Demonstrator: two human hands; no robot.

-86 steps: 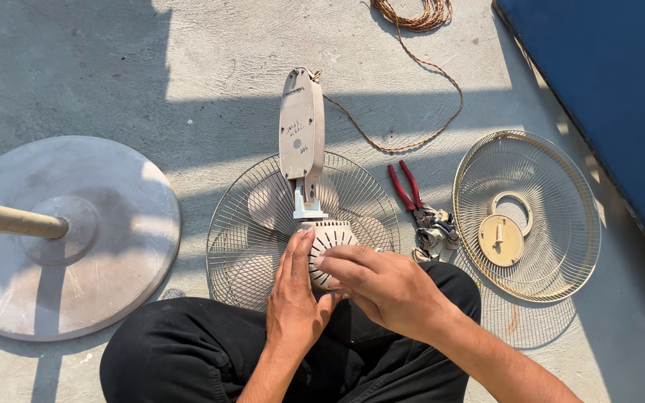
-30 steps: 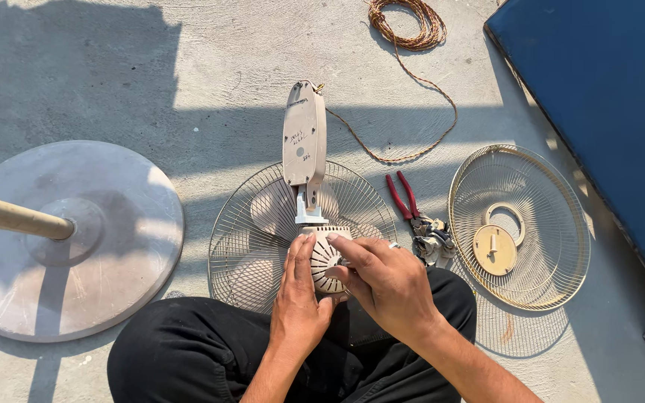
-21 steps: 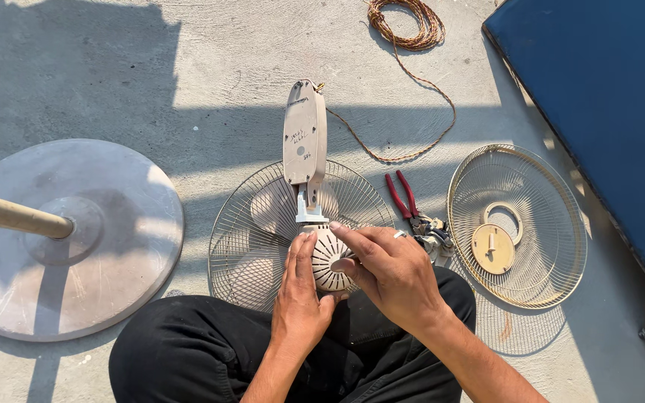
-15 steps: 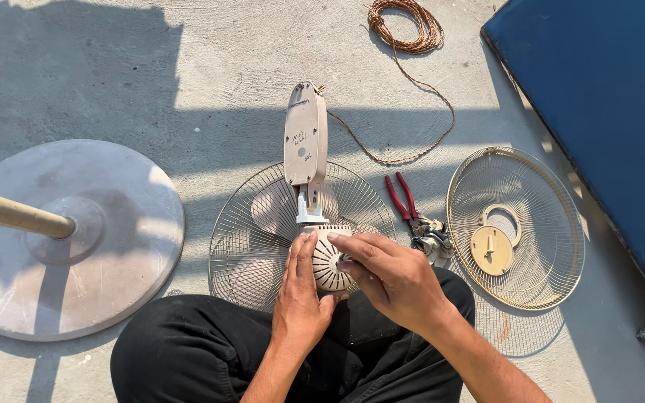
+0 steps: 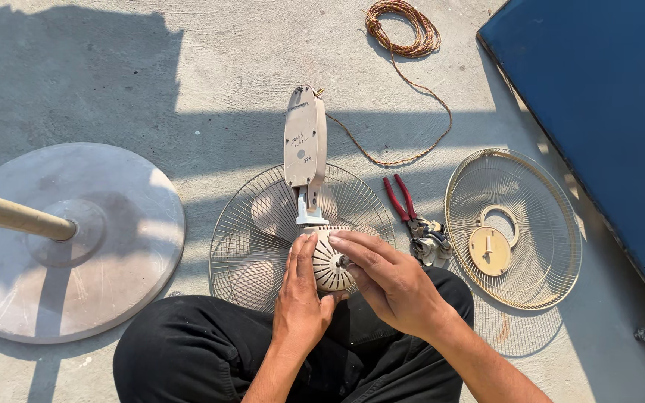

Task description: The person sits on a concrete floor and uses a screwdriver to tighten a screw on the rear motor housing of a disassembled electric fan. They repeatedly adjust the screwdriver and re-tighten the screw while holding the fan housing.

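A beige fan head lies face down on the concrete in front of my crossed legs. Its slotted round motor housing [image 5: 330, 260] is held between both hands. My left hand [image 5: 301, 298] cups the housing's left side. My right hand [image 5: 391, 280] rests on its right side, thumb and fingertips pinched at a small knob or screw on the housing's back. The fan's neck piece [image 5: 305, 146] points away from me. Under the housing lie the wire guard [image 5: 251, 246] and the pale blades.
Red-handled pliers [image 5: 401, 200] lie beside the fan with some small parts. A second wire guard [image 5: 513, 227] lies at the right, the round stand base [image 5: 69, 242] with its pole at the left. A braided brown cord [image 5: 404, 33] is coiled at the top. A blue panel [image 5: 606, 112] fills the right edge.
Both hands stay on the motor housing. My right fingers have shifted slightly on the housing's back, working at the small part there. The view has barely moved.
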